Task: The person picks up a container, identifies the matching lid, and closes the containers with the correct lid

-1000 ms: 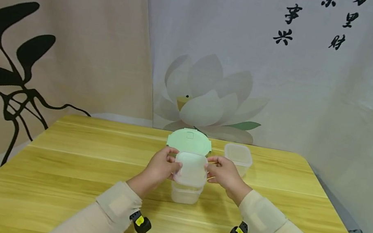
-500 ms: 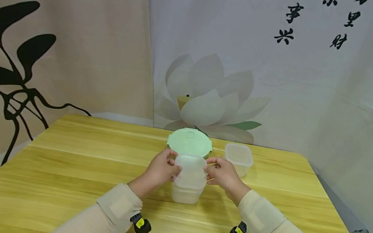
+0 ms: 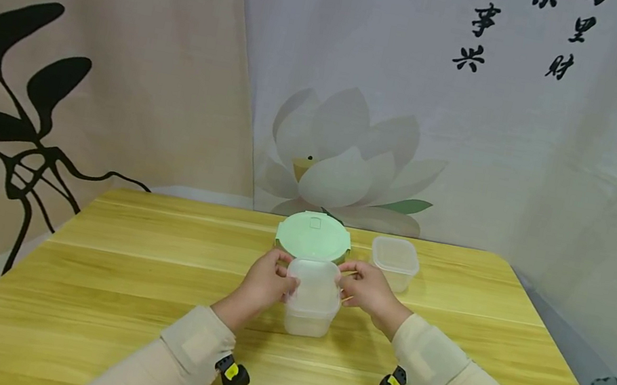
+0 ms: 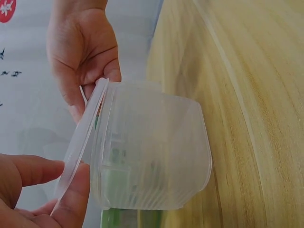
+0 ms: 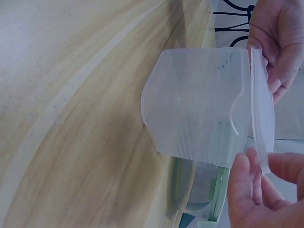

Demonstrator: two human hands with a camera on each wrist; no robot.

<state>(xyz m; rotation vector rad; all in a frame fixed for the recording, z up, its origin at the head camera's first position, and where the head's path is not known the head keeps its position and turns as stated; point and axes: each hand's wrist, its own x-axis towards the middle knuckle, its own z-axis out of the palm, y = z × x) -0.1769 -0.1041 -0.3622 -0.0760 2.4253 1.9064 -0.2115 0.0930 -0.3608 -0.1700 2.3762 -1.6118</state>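
Observation:
A frosted lid [image 3: 316, 283] is held tilted over a clear plastic food container [image 3: 306, 326] on the table. Its near edge lies close to the container's rim, while the far edge stands raised, with a wedge-shaped gap showing in both wrist views. My left hand [image 3: 266, 279] pinches the lid's left side between thumb and fingers; in the left wrist view the thumb is on top [image 4: 40, 170]. On the lid's right side, my right hand [image 3: 371, 294] pinches it the same way. Part of the container's rim is hidden under the lid in the head view.
Just behind the lid stands a round box with a light green lid [image 3: 314, 236]. A second clear square container [image 3: 398, 258] sits at the back right. The wooden table [image 3: 145, 274] ends at a printed cloth backdrop [image 3: 477, 147].
Both hands have lowered the lid slightly and drawn it nearer, so it covers more of the container. The green-lidded box and the second container stay put.

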